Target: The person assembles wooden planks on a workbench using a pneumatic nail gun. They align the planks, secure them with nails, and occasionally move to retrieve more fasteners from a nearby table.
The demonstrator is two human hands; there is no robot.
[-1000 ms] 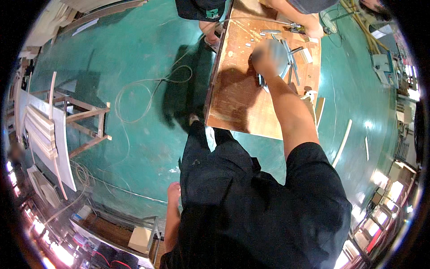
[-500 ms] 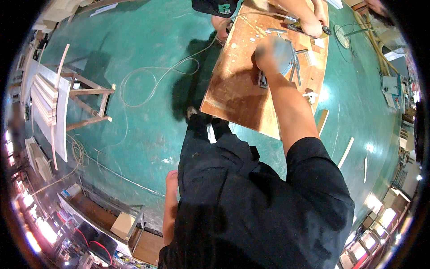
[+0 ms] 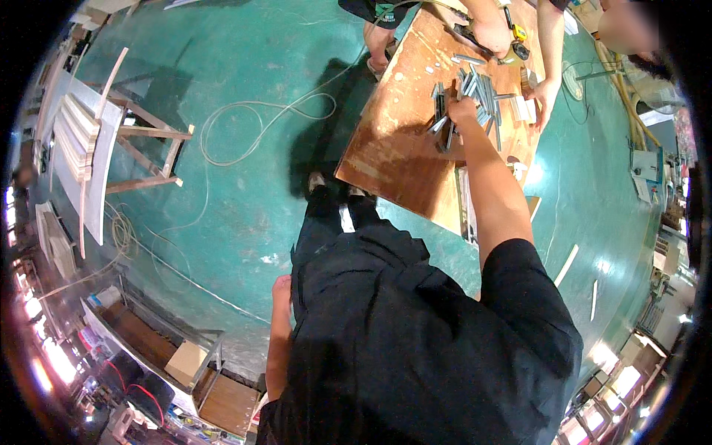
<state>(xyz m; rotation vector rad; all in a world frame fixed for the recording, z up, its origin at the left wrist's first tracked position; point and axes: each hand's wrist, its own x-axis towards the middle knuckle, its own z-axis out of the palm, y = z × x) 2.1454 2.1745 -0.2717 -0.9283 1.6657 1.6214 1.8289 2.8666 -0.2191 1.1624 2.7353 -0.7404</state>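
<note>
My right hand [image 3: 463, 111] reaches onto the wooden board tabletop [image 3: 400, 152], fingers curled down into a heap of thin grey metal strips [image 3: 483, 95]. It looks closed on some of the strips, though the fingertips are partly hidden. Darker strips [image 3: 439, 104] lie just left of it. My left hand [image 3: 282, 288] hangs low beside my leg, away from the table; its fingers cannot be made out. Across the table, a co-worker's hand [image 3: 493, 35] rests at a black and yellow tool [image 3: 518, 43]. Another hand [image 3: 545, 98] touches the right edge near small white blocks [image 3: 523, 110].
A pale hose [image 3: 245, 107] loops over the green floor. To the left, light wooden strips [image 3: 76, 130] lie stacked on a board by a wooden trestle [image 3: 152, 141]. Loose slats [image 3: 566, 265] lie right of the table. A brown box [image 3: 185, 361] stands behind at lower left.
The grey strips, smeared before, now show as a spread heap under my right hand. A co-worker's hand has come to the table's right edge by the white blocks. My left hand stays low.
</note>
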